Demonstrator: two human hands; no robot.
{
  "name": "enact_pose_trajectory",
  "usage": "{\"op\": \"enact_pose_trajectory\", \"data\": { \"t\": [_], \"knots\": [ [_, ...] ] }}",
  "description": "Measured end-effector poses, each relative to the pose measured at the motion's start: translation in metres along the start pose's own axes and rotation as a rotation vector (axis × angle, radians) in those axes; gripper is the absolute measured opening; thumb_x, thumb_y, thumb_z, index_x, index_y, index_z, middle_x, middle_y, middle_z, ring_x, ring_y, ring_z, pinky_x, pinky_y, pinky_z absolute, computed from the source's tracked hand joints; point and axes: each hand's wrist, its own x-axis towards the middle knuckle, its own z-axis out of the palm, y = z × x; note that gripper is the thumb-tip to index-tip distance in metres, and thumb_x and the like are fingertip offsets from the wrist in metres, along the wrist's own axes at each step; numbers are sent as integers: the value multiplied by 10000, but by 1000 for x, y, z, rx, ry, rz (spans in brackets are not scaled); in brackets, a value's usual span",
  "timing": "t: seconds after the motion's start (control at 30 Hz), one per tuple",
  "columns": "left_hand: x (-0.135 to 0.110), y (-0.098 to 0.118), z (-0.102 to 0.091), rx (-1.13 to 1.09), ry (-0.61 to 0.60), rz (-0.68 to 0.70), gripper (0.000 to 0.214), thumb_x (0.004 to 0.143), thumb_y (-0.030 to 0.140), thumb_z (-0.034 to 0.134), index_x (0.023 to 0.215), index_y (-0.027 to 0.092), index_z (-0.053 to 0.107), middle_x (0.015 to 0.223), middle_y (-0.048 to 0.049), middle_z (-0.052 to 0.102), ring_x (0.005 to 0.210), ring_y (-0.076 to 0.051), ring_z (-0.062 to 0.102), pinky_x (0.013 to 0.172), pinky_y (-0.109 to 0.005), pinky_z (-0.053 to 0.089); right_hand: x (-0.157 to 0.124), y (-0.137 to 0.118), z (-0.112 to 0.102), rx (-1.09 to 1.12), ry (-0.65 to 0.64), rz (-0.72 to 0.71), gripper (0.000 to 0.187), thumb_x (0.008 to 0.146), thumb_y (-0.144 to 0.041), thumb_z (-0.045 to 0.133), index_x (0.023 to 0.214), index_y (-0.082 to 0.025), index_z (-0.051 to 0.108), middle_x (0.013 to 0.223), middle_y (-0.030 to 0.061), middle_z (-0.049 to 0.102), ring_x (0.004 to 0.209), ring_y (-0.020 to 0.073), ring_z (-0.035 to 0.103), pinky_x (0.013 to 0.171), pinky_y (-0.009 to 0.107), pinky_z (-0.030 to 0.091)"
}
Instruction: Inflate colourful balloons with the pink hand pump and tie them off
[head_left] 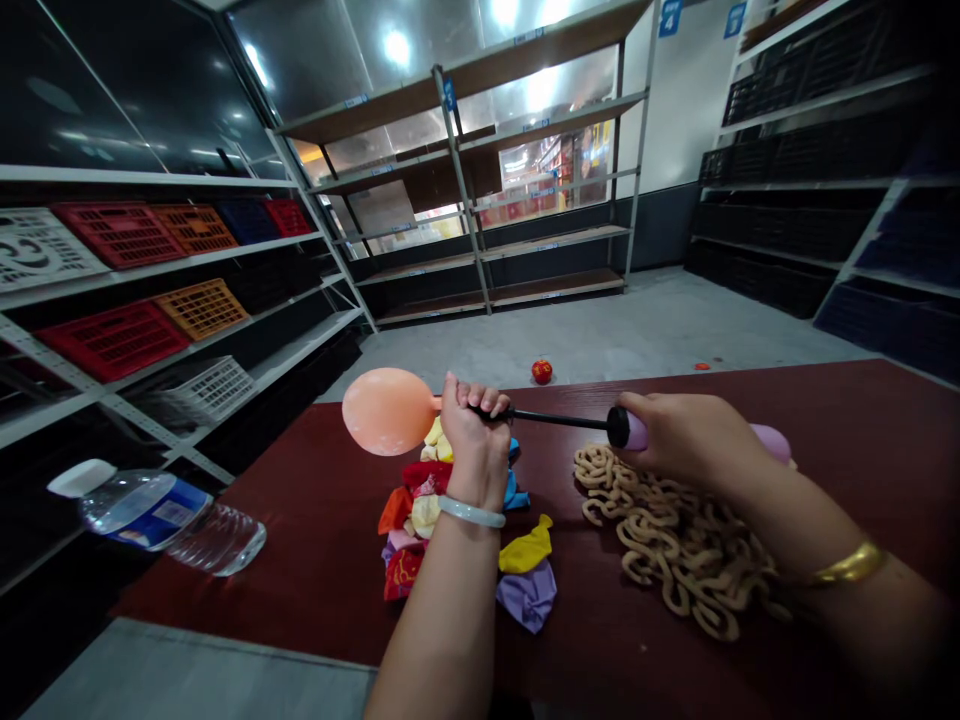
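The left hand (476, 415) is closed around the neck of a smooth, egg-shaped, peach rubber balloon (388, 411) and the black end of a slim, black-rodded hand pump (559, 418); the right hand (686, 435) is wrapped around its lilac barrel. Both are above the glossy, dark reddish-brown bench (840, 425), where wrinkled, limp, multicoloured balloons (529, 595) lie near a tangle of tan, rope-like loops (667, 530). Leftward is a clear plastic bottle (161, 515), white-capped and blue-labelled.

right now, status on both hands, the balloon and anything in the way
Left hand at neck of orange balloon, gripping pump; right hand on pump's other end. Balloon swollen, round. Loose balloons below, none blocking pump.
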Motion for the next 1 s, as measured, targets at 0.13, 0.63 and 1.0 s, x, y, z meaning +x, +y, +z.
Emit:
{"op": "enact_pose_trajectory", "data": {
  "t": [0.13, 0.63, 1.0],
  "knots": [
    [-20, -30, 5, 4, -11, -89, 490, 970, 356, 514, 594, 201, 241, 467, 73, 266, 371, -62, 290, 430, -227, 229, -3, -19, 3, -48, 34, -20, 371, 782, -496, 595, 1038, -229, 622, 854, 67, 727, 706, 253, 671, 543, 320, 225],
    [-27, -43, 5, 21, -52, -122, 482, 966, 383, 523, 568, 190, 332, 487, 55, 329, 405, -88, 351, 465, -249, 284, 2, -12, 18, 91, 107, -53, 481, 787, -528, 633, 1220, -320, 616, 1014, 21, 761, 817, 248, 708, 594, 323, 398],
    [-2, -4, -1, -67, 37, -33, 506, 967, 397, 517, 565, 193, 288, 478, 59, 286, 387, -80, 305, 452, -231, 230, 3, 31, 20, 100, 151, -69, 313, 766, -449, 646, 1051, -326, 688, 896, 35, 757, 733, 269, 697, 556, 340, 369]
  ]
}}
